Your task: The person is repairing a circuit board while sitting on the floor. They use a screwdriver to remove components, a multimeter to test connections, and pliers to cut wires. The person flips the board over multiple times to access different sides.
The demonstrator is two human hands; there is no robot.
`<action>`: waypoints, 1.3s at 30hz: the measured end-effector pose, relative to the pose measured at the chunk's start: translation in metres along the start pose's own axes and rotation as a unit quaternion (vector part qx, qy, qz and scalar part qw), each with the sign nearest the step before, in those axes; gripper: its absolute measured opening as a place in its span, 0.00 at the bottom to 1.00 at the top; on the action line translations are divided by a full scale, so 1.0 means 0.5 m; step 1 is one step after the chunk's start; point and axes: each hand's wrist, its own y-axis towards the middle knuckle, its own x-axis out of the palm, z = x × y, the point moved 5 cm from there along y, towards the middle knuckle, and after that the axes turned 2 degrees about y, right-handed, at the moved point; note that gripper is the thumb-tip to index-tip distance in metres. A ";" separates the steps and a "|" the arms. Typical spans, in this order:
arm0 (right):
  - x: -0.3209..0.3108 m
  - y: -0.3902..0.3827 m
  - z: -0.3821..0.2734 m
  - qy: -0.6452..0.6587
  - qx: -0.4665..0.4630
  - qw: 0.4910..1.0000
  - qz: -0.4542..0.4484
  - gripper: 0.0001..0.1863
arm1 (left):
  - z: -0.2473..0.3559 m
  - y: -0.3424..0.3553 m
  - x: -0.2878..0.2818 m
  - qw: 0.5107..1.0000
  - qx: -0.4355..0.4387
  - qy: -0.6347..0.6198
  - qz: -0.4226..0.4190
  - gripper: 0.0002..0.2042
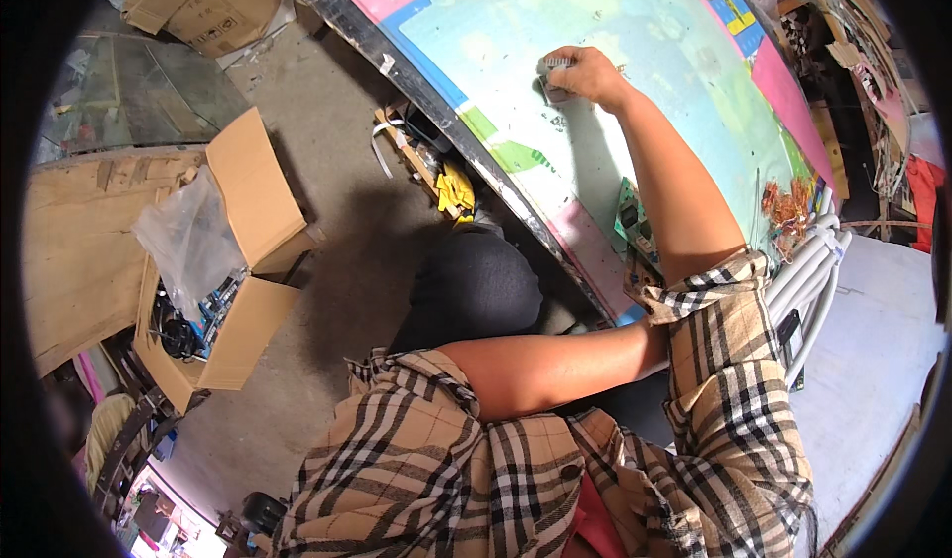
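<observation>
Far out on the colourful mat (516,32), my right hand (593,77) is closed on a small grey block with fins, which looks like a heat sink (555,93). The block rests on or just over the mat; I cannot tell which. My left forearm crosses in front of my body toward the right, and its hand is hidden behind my right sleeve. Beside my right forearm, at the mat's near edge, lies a green circuit board (635,223) with parts on it. A tangle of copper wire (786,206) sits to the right of that arm.
On the floor at left stands an open cardboard box (260,176) with a clear plastic bag (193,246), black cables and blue parts. A yellow item (455,193) lies in a wooden tray below the table's dark edge (397,72). Thick white tubes (808,270) stand at right.
</observation>
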 end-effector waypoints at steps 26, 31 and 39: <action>-0.179 -0.182 -0.050 0.159 -0.073 0.984 -0.026 0.19 | 0.008 0.029 -0.006 0.999 -0.002 -0.029 0.018 0.16; -0.401 -0.515 -0.068 0.328 -0.184 0.924 0.064 0.20 | -0.044 0.016 -0.058 0.989 -0.031 0.018 0.142 0.05; -0.331 -0.981 0.167 0.790 -0.381 0.439 0.195 0.22 | -0.185 -0.084 -0.190 0.898 -0.240 -0.207 0.306 0.18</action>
